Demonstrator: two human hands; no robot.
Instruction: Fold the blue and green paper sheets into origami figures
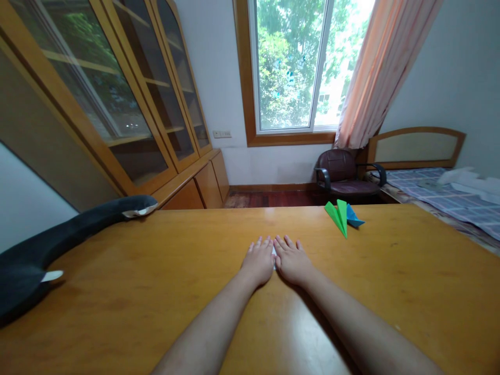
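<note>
My left hand [258, 263] and my right hand [292, 262] lie side by side, palms down, near the middle of the wooden table [156, 291]. Between and under them a small bit of white paper [274, 251] shows; most of it is hidden, so its shape cannot be made out. The fingers of both hands are stretched forward and rest flat. Farther off to the right lie a green paper plane [340, 216] and, touching or just behind it, a blue folded paper piece [354, 216].
A dark curved object [78, 229] with white parts lies along the table's left edge. Beyond the table stand a glass-door cabinet [156, 94] at left, a maroon armchair [339, 169] below the window, and a bed [441, 182] at right.
</note>
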